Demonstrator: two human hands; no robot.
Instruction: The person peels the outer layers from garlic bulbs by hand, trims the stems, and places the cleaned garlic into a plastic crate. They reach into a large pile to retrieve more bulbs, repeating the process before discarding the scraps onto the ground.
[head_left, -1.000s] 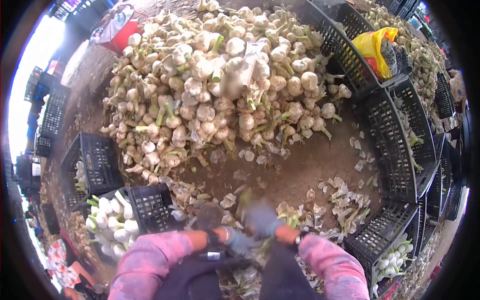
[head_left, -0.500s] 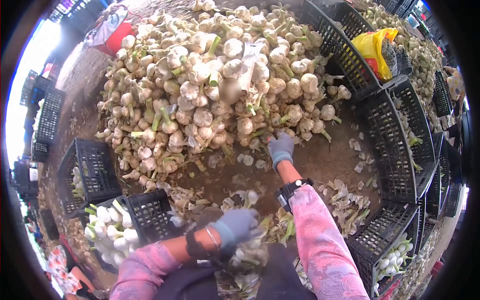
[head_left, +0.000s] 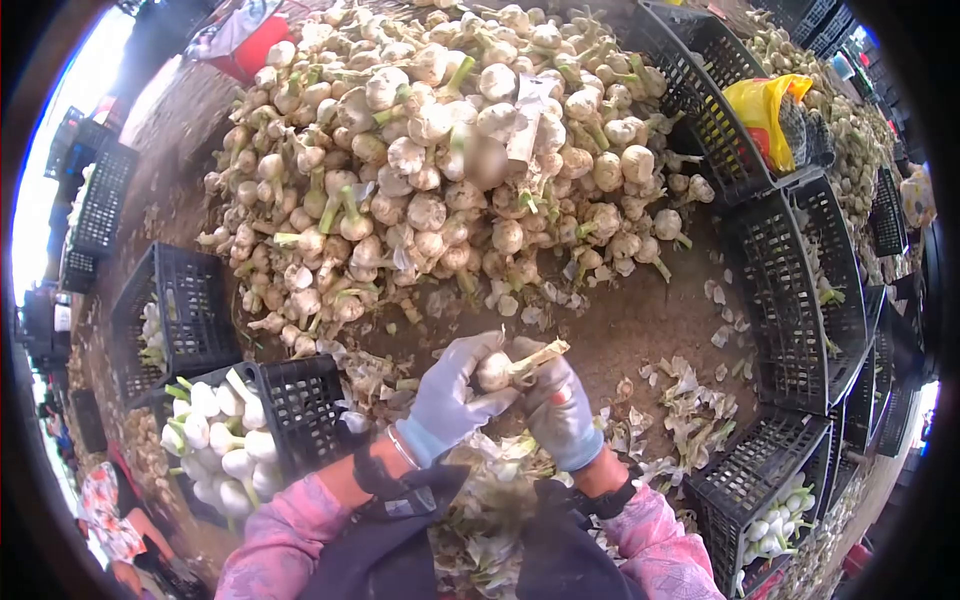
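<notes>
Grey knit gloves fill the middle of my feed: the left hand (head_left: 455, 390) closes thumb and fingers round a rounded, cream garlic bulb (head_left: 493, 371), while the right hand (head_left: 565, 410) grasps its dry, fibrous stem, which points to two o'clock. I see the bulb held up between both hands, over bare brown earth (head_left: 600, 320). Taking those hands as my clock's centre, crumpled leafy husks (head_left: 480, 500) lie at six, and papery skins (head_left: 685, 410) are scattered at three. At twelve spreads a broad heap of soil-stained garlic (head_left: 430, 190), knobbly and stalked. Near nine, a latticed black plastic crate (head_left: 300, 415) holds smooth white bulbs (head_left: 225, 440); another latticed crate (head_left: 760, 465) stands towards four. Farther out, I make out a glossy yellow bag (head_left: 758, 115) between one and two, and a red container (head_left: 255, 52) at eleven.
</notes>
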